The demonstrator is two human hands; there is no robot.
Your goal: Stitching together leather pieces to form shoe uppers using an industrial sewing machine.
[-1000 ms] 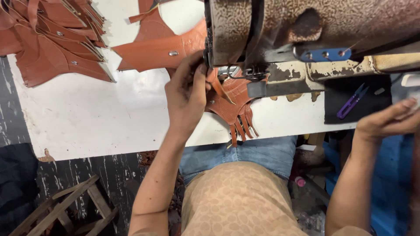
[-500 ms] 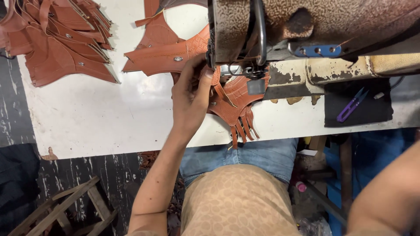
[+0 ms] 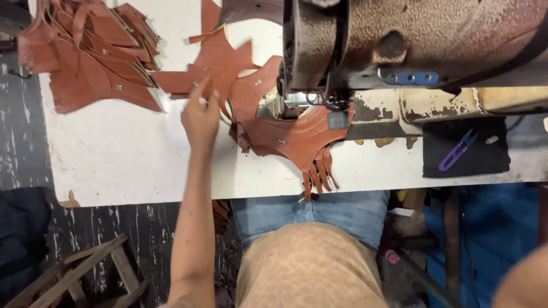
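My left hand reaches away over the white table, its fingertips pinched on the edge of a flat brown leather piece left of the sewing machine. A second brown leather piece with fringed strips lies under the machine's head, its strips hanging over the table's near edge. Of my right side, only a blurred bit of arm shows at the bottom right corner; the hand itself is out of view.
A pile of several similar leather pieces sits at the table's far left. Purple thread snips lie on a black mat to the right. A wooden frame stands on the dark floor at the lower left.
My left hand left the piece under the machine and moved left and away to the loose leather piece. My right hand dropped out of view.
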